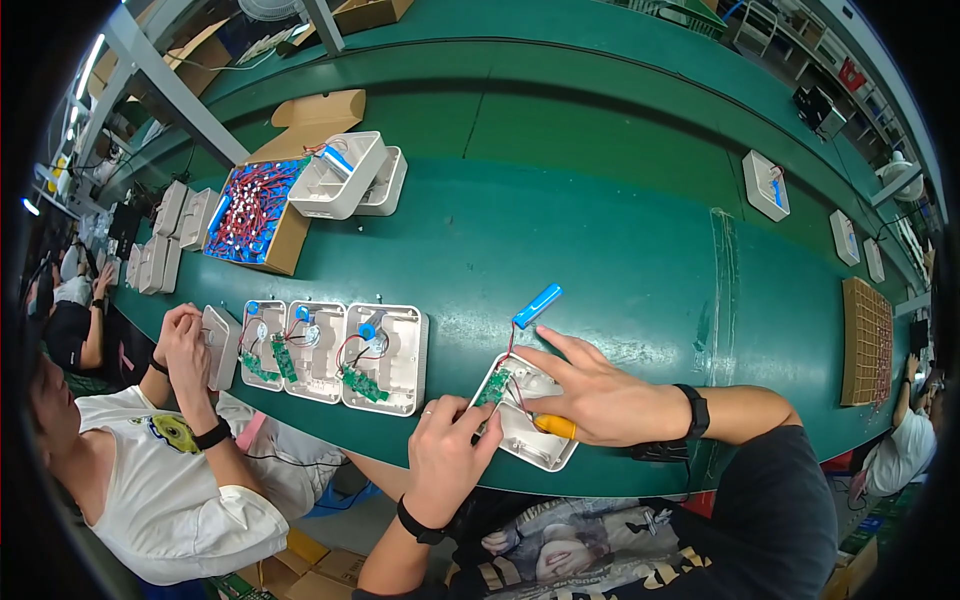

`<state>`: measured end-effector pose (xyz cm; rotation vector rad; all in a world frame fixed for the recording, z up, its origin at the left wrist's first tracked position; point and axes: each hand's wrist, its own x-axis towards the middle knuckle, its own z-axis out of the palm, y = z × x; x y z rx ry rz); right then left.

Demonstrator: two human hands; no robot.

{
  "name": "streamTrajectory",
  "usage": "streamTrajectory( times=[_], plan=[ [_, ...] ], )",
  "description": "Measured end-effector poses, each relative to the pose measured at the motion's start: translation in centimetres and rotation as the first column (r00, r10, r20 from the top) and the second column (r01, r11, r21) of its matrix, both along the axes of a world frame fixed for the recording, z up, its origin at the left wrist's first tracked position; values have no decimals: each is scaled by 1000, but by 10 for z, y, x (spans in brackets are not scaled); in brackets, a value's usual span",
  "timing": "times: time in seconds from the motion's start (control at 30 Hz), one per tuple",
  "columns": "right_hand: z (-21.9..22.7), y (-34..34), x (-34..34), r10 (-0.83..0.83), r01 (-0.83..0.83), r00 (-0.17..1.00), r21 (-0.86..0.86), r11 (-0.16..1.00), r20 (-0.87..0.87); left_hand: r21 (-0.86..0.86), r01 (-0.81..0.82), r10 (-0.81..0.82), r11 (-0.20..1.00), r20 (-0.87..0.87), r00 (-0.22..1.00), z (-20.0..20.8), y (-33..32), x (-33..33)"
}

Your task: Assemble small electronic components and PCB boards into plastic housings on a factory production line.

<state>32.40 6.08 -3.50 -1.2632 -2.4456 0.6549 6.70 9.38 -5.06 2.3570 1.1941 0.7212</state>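
In front of me a white plastic housing (pixel 540 447) lies on the table, tilted to my view. A small green circuit board (pixel 493 388) is at its upper left, pinched at the edge by my left hand (pixel 448 447). Red and black wires run from the board; one pair leads to a blue cylindrical battery (pixel 537 306) lying beyond the housing. My right hand (pixel 612 398) reaches over the housing with index and middle fingers stretched toward the battery. Under its thumb and palm sits a yellow-handled tool (pixel 555 426); the tool's working end is hidden.
Three white housings (pixel 408 345) with boards and blue batteries stand in a row at left. Beyond are a carton (pixel 283 258) of wired blue batteries and stacked housings (pixel 350 195). A co-worker (pixel 180 470) handles another housing. A brown tray (pixel 866 340) stands far right.
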Motion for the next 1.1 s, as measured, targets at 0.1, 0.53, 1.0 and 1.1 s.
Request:
streamTrajectory(
  times=[0.1,0.53,1.0,1.1],
  plan=[
    [1,2,-1,-7,6,999,18,1000,42,-8,3,-2,1000,17,1000,0,1,-4],
    [-4,93,32,42,-50,996,108,993,77,-32,9,-7,999,54,999,-1,0,-6],
    [19,24,-7,-76,80,996,105,991,-34,-39,-4,7,999,65,998,-1,-2,-8],
    [18,25,-9,-100,103,994,81,991,-41,-23,6,-5,1000,47,999,-3,-4,-8]
  ],
)
